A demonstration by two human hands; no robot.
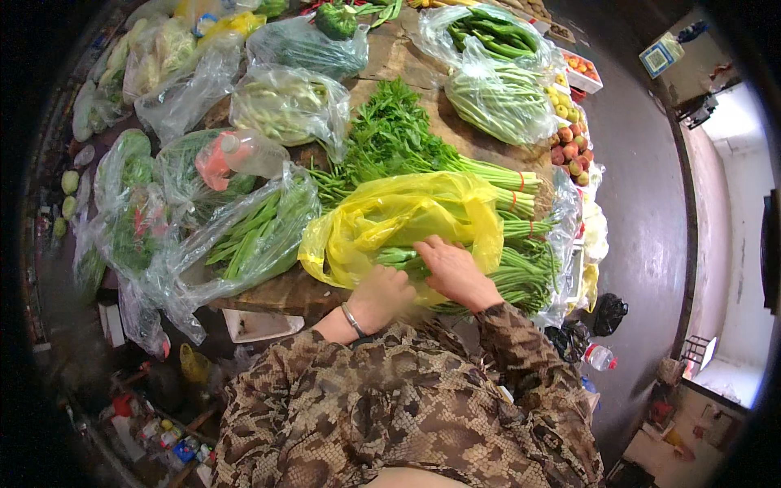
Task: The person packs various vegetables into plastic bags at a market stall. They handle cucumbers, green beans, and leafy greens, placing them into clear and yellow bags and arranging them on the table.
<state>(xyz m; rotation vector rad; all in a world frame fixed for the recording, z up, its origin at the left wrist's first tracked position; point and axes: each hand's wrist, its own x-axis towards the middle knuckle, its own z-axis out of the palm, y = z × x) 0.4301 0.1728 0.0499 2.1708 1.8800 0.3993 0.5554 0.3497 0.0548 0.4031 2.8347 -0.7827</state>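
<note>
A yellow plastic bag (415,201) lies open on the wooden table, with green vegetables (396,255) partly visible inside. At the bag's near edge is my left hand (381,296), its fingers curled and a metal bangle on the wrist; what they hold is hidden. My right hand (451,268) reaches into the mouth of the bag over the greens, fingers bent; its grip cannot be made out. Bundles of long green beans (525,274) lie to the right, partly under the bag. Leafy green bunches with red bands (396,134) lie just beyond it.
Left of the yellow bag, a clear bag holds flat green pods (250,238). A spray bottle (256,155) lies on bagged vegetables. Bagged green peppers (494,36) and bagged pale beans (500,100) are at the back right. Peaches (573,152) sit by the table's right edge.
</note>
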